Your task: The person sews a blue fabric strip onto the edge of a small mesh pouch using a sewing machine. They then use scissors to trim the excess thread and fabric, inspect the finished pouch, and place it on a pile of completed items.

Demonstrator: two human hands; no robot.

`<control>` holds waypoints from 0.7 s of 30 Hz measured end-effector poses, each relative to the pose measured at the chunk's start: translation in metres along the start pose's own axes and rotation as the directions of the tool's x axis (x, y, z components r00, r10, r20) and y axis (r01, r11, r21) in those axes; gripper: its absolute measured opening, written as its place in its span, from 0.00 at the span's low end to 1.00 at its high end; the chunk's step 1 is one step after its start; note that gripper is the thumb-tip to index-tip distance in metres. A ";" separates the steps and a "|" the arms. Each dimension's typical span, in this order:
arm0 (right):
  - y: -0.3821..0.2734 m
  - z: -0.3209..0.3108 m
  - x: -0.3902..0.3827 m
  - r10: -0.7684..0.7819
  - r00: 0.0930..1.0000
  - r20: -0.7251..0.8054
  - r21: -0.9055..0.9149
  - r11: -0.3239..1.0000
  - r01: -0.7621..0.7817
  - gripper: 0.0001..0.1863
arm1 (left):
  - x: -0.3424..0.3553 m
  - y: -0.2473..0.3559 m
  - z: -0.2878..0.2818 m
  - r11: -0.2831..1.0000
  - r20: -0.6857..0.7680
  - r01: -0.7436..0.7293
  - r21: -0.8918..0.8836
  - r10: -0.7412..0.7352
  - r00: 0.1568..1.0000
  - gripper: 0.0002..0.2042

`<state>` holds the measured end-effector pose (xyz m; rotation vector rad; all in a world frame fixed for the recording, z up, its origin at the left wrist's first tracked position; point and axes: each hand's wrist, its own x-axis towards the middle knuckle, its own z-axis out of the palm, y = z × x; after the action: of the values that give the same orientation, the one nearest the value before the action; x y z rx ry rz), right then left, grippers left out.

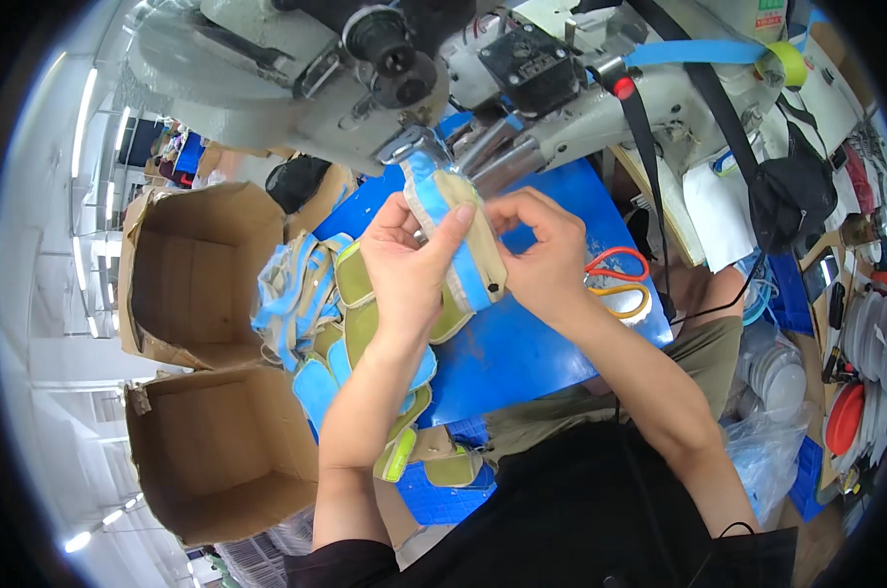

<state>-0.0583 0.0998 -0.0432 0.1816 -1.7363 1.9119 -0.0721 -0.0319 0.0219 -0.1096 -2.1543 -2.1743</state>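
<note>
A beige padded piece edged in blue tape (463, 235) is being held up in front of the sewing machine (404, 78), above the blue table (532, 343). It is being pinched by the left hand (409, 269), whose thumb is being pressed against its face while the fingers are being wrapped behind it. Its right edge is being gripped by the curled fingers of the right hand (542, 245). A heap of similar green and blue pieces (326, 314) is being kept on the table under the left forearm. Red-and-yellow-handled scissors (620, 279) are being left just right of the right hand. Two open cardboard boxes (203, 274) are being kept at the left.
</note>
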 end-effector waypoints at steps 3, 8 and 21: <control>-0.006 0.003 0.006 0.092 0.996 0.009 0.063 0.994 -0.093 0.09 | 0.010 0.002 -0.003 1.000 -0.003 -0.010 0.004 0.010 1.000 0.15; -0.013 0.002 0.011 0.267 0.961 0.078 0.173 0.945 -0.277 0.10 | 0.019 0.010 -0.005 0.998 0.051 -0.010 0.054 0.008 0.999 0.17; -0.025 -0.010 0.017 0.429 0.874 0.229 0.220 0.852 -0.476 0.10 | 0.024 0.014 -0.001 0.994 0.092 -0.042 0.100 0.032 0.995 0.25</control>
<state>-0.0581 0.1146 -0.0154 0.0319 -1.7313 2.5510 -0.0940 -0.0329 0.0387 -0.2439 -2.2873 -2.0732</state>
